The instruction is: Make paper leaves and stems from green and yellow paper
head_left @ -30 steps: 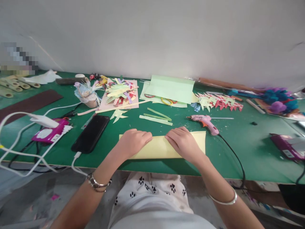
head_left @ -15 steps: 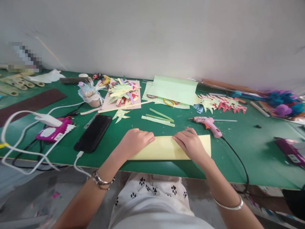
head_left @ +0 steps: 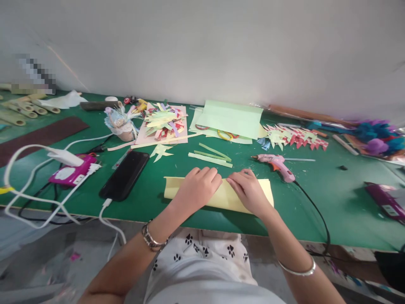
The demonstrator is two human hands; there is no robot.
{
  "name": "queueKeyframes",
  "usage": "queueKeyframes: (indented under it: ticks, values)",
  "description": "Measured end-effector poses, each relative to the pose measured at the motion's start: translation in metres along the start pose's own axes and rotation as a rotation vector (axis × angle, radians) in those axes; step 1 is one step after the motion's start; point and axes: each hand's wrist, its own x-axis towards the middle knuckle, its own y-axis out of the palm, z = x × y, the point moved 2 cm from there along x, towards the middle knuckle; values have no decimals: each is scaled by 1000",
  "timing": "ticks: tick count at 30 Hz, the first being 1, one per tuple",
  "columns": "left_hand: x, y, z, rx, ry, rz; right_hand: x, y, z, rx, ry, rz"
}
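Note:
A folded pale yellow sheet of paper [head_left: 230,197] lies near the front edge of the green table [head_left: 316,198]. My left hand [head_left: 198,188] rests on its middle, fingers curled down on the top fold. My right hand [head_left: 248,189] presses the paper just to the right, fingertips almost touching the left hand's. Both hands hold the paper against the table. A pink glue gun [head_left: 276,163] lies beyond my right hand and a black phone [head_left: 125,175] lies to the left.
Green paper strips [head_left: 210,155] lie just beyond the hands. Farther back are a pink sheet with cut paper pieces [head_left: 162,122], a light green folded sheet [head_left: 230,119], scissors [head_left: 223,134] and red-and-yellow cutouts [head_left: 294,137]. White cables and a magenta device [head_left: 73,172] sit at the left.
My left hand slid right along the paper's top edge toward my right hand. The sheet's left end is now uncovered and the paper looks slightly skewed and narrower.

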Motion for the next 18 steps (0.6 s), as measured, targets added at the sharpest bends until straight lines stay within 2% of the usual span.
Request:
queueKeyframes:
  ticks: [3, 8, 18]
  values:
    - [5, -5, 0, 7, 15, -10, 2, -1, 0, 66, 34, 33]
    - [9, -3, 0, -83, 43, 76, 5, 1, 2, 104, 38, 85]
    - [2, 23, 15, -195, -52, 295, 6, 13, -11, -35, 55, 177]
